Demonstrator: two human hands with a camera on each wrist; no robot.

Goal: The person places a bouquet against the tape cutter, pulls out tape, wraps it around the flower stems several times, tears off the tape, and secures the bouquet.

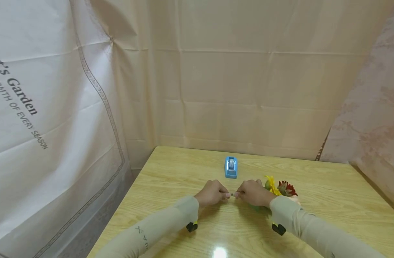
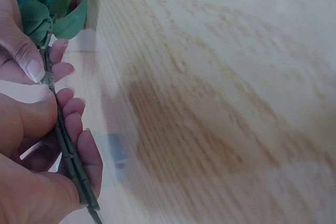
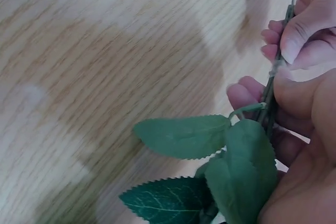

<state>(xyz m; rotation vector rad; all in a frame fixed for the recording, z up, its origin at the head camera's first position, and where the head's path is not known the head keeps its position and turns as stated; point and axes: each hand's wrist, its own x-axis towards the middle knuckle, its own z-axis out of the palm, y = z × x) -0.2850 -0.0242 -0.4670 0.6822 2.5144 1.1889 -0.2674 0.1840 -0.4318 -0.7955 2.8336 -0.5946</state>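
Note:
A bunch of artificial flowers lies across both hands, its yellow flower (image 1: 272, 185) and dark red flower (image 1: 288, 189) showing beyond the right wrist. My left hand (image 1: 212, 193) grips the lower part of the green stems (image 2: 71, 148) between thumb and fingers. Higher up, close to the leaves (image 3: 244, 166), my right hand (image 1: 253, 192) pinches the same stems. The two thumbs almost meet at a pale, see-through band (image 2: 48, 78) around the stems, which looks like clear tape. Part of the bunch is hidden behind the right hand and sleeve in the head view.
Beyond the hands, a blue tape dispenser (image 1: 231, 167) stands on the wood-grain table (image 1: 184, 165). Beige cloth (image 1: 229, 79) hangs along the table's far edge, with printed white cloth (image 1: 55, 107) on the left and patterned cloth (image 1: 371, 125) on the right.

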